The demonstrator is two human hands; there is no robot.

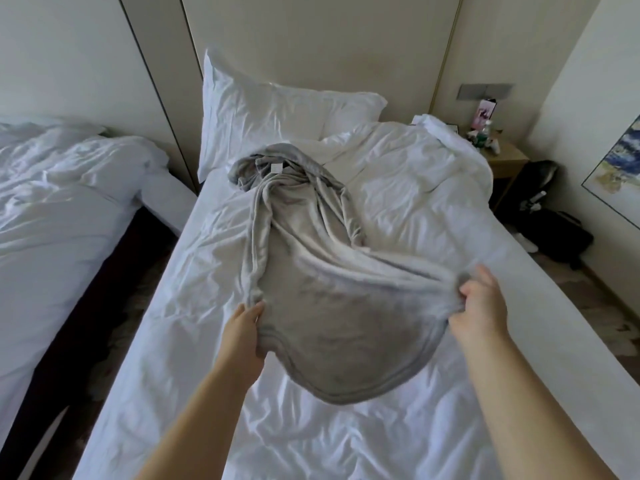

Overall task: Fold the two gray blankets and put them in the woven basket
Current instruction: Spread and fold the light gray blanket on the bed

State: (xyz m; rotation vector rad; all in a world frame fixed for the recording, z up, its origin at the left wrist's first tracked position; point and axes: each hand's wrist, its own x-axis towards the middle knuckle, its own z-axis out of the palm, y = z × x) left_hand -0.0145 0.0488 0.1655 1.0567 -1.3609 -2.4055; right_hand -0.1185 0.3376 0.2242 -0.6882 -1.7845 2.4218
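The left hand (247, 329) grips the near hem of a gray fleece blanket (311, 271), thumb on top and fingers curled under the edge. The right hand (479, 299), off at about three o'clock from it, pinches a bunched stretch of the same edge; it is smeared by motion, so how many fingers are closed on the cloth is hard to say. Between the two hands the blanket sags in a rounded belly, its stitched border hanging just above the white bed sheet (207, 323). From there the rest of it trails away toward twelve o'clock in twisted ropes and lies crumpled on the mattress, with a small white label (276, 167) showing in the far heap. Beyond that heap, at twelve, a white pillow (270, 116) leans against the padded wall panel. A white duvet (415, 174) is pushed into a mound at one to two o'clock. Past it, at two, stands a wooden nightstand (507, 161) with a bottle (486, 128) and other small items on top. A black bag (550, 237) sits on the floor at three o'clock, under a framed picture (620, 168). At nine to ten o'clock is a second bed (62, 188) with rumpled white bedding.
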